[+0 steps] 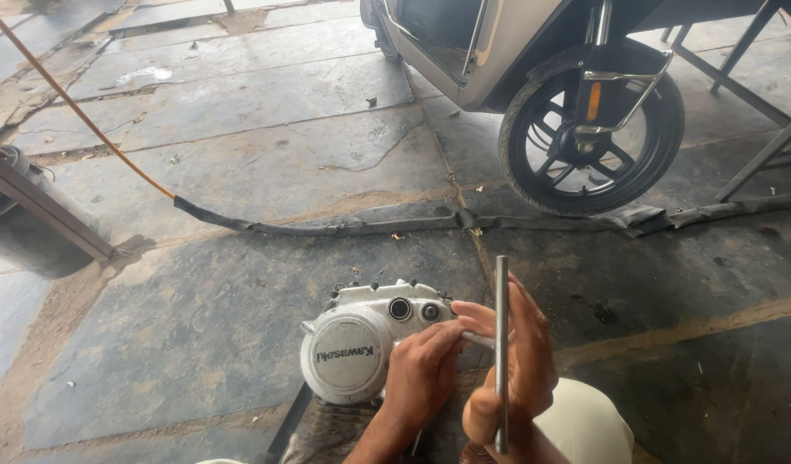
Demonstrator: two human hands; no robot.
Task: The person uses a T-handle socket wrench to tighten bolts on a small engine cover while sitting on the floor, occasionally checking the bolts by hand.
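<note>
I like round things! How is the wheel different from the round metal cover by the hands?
The wheel is black with open spokes; the cover is silvery grey and solid. The wheel stands upright on the floor, further away; the cover sits close, with the left hand beside it. The wheel looks bigger. Both are round.

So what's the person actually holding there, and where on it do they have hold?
The right hand holds a long metal rod upright, its grip around the rod's middle and lower part. The left hand rests against the silver engine cover; whether it grips anything cannot be told.
</note>
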